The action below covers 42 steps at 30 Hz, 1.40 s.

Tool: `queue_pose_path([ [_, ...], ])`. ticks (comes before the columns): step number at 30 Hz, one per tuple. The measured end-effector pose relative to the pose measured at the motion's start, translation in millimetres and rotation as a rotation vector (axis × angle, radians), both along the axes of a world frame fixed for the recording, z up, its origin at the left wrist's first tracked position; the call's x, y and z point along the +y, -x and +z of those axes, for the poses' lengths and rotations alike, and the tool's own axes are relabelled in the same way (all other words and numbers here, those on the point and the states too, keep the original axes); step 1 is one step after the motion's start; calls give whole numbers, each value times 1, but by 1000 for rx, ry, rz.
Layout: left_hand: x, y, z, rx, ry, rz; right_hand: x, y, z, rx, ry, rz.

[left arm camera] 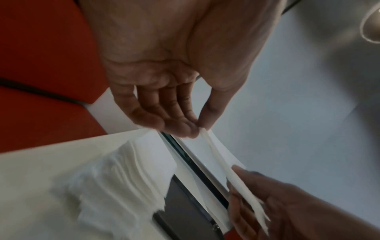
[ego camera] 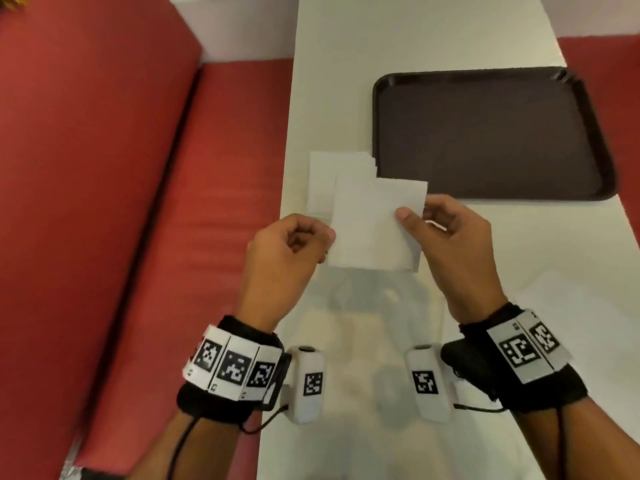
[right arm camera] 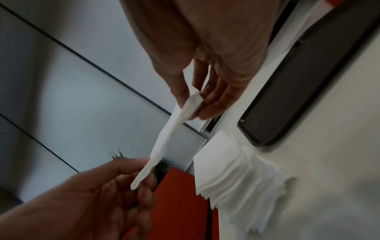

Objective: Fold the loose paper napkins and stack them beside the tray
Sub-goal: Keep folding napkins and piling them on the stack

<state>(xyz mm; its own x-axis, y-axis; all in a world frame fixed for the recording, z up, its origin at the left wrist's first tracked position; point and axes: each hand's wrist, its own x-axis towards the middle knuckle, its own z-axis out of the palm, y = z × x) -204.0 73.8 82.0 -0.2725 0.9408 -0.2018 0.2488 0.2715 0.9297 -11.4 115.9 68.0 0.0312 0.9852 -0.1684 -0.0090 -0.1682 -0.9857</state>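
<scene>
Holding a folded paper napkin [ego camera: 375,223] above the white table [ego camera: 450,36], the left hand [ego camera: 287,251] pinches its left edge and the right hand [ego camera: 450,233] its right edge. Just beyond lies a stack of folded napkins [ego camera: 329,178], touching the near-left corner of the dark tray [ego camera: 485,74]. This napkin appears ready to join it; whether loose ones remain cannot be told.
</scene>
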Motion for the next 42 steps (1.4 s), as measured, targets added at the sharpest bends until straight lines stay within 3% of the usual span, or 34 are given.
queue_pose_path([
  [9,86,31,-27,222,68,54,80,45,-40,-256,-48,-35],
  [15,96,36,-49,385,135,68,102,61,-71,-397,-44,-30],
  [19,99,33,-54,290,75,77,99,67,-74,-463,-88,-70],
  [24,122,19,-61,205,68,-97,97,66,-78,-264,111,71],
  [29,119,7,-71,151,141,-39,93,72,-85,-132,144,113],
  [34,121,4,-75,204,123,5,95,73,-86,-182,123,123],
  [38,118,9,-80,150,138,24,95,69,-84,-158,211,116],
  [42,119,3,-84,232,170,-25,94,75,-91,-197,273,164],
])
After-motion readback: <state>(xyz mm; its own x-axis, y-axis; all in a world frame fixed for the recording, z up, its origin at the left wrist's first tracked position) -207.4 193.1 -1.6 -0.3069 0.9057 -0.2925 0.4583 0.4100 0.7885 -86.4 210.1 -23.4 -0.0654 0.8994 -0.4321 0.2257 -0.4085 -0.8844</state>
